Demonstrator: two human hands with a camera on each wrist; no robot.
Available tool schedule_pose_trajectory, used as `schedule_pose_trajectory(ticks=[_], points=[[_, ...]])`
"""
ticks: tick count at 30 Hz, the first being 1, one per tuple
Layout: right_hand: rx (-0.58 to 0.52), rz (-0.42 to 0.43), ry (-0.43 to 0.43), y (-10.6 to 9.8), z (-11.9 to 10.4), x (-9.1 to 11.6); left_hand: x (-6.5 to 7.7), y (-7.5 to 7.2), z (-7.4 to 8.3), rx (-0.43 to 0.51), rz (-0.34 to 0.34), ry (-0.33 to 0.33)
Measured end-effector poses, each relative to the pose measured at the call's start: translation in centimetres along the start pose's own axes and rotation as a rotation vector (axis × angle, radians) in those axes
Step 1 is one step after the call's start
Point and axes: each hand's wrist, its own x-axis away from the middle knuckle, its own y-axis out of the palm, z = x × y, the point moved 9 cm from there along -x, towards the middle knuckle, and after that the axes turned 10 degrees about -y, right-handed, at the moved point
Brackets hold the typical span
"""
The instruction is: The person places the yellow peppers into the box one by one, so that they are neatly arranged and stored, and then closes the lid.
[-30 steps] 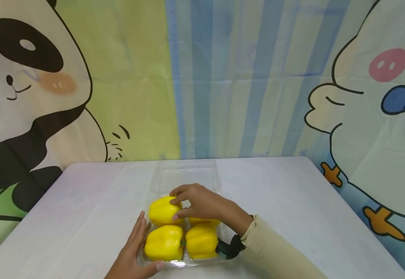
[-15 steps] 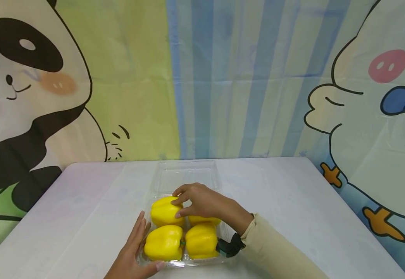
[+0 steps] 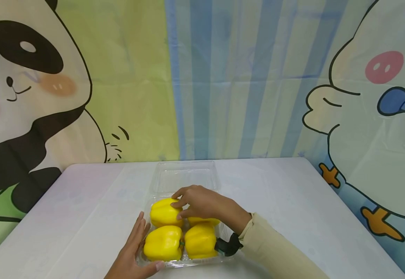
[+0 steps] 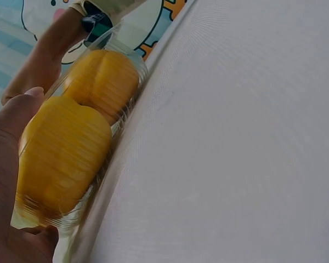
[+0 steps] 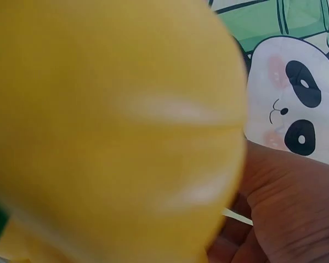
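Note:
Four sides of clear plastic container (image 3: 188,265) enclose several yellow bell peppers, laid in two rows. My right hand (image 3: 202,201) reaches over the back row, and its thumb and fingertips hold the right end of the back-left bell pepper (image 3: 164,212). Under that hand, the back-right bell pepper (image 3: 204,221) is partly hidden. In front lie a left bell pepper (image 3: 162,243) and a right bell pepper (image 3: 200,242). My left hand (image 3: 132,248) rests at the container's front-left corner, fingers straight along its side and thumb at the front edge. A yellow bell pepper (image 5: 115,120) fills much of the right wrist view.
The container's clear lid (image 3: 186,177) lies folded back behind it, toward the far edge of the white table (image 3: 275,193). A cartoon-printed curtain (image 3: 223,77) hangs behind the table. A black wrist camera (image 3: 228,246) sits under the right forearm, beside the front-right pepper.
The back-left bell pepper has shifted slightly to the right with my right hand on it. My left hand stays at the container's corner.

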Motion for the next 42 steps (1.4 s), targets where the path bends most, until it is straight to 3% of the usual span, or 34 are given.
schedule_pose_trajectory(ticks=[6,16,24,34,38,42], points=[[0.007,-0.047,-0.012,0.2,0.0,0.1,0.0,0.0,0.1,0.011,0.003,0.012],[-0.172,-0.041,-0.098,0.7,0.7,0.5,-0.2,0.0,-0.2,0.012,-0.017,-0.043],[-0.305,0.150,-0.057,-1.3,1.7,1.4,0.0,-0.1,-0.1,0.011,-0.010,-0.027],[-0.260,0.374,0.009,-4.1,6.0,4.6,-0.2,-0.1,-0.2,0.005,-0.006,-0.050],[-0.229,0.464,0.070,-4.0,8.2,5.8,-0.2,-0.1,-0.2,0.001,-0.004,-0.050],[-0.308,0.508,0.173,-2.9,10.7,6.5,-0.1,-0.1,-0.2,-0.005,0.002,-0.042]])
